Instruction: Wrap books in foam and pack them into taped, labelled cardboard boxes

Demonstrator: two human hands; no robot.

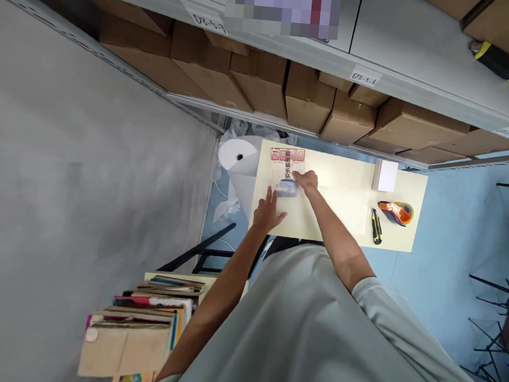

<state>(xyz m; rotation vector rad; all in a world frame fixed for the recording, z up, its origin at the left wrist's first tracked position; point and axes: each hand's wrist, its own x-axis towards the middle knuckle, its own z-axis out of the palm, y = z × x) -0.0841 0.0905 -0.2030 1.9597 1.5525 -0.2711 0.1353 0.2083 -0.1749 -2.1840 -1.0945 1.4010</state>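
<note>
A book [278,168] with a red patterned top band, dark vertical Chinese lettering and a blue patch near its bottom lies flat at the left end of the cream table [339,189]. At its right edge, my right hand [307,180] has curled fingers gripping the book. My left hand [269,215] rests by the lower left corner, fingers stretched and thumb apart, holding nothing. Whether its fingertips touch the cover I cannot tell.
A white box [384,176], a box cutter [376,227] and a tape dispenser [397,212] occupy the table's right end. A large white roll [240,155] stands left. Shelves with cardboard boxes [309,98] overhang the far side. Stacked books [135,335] lie lower left.
</note>
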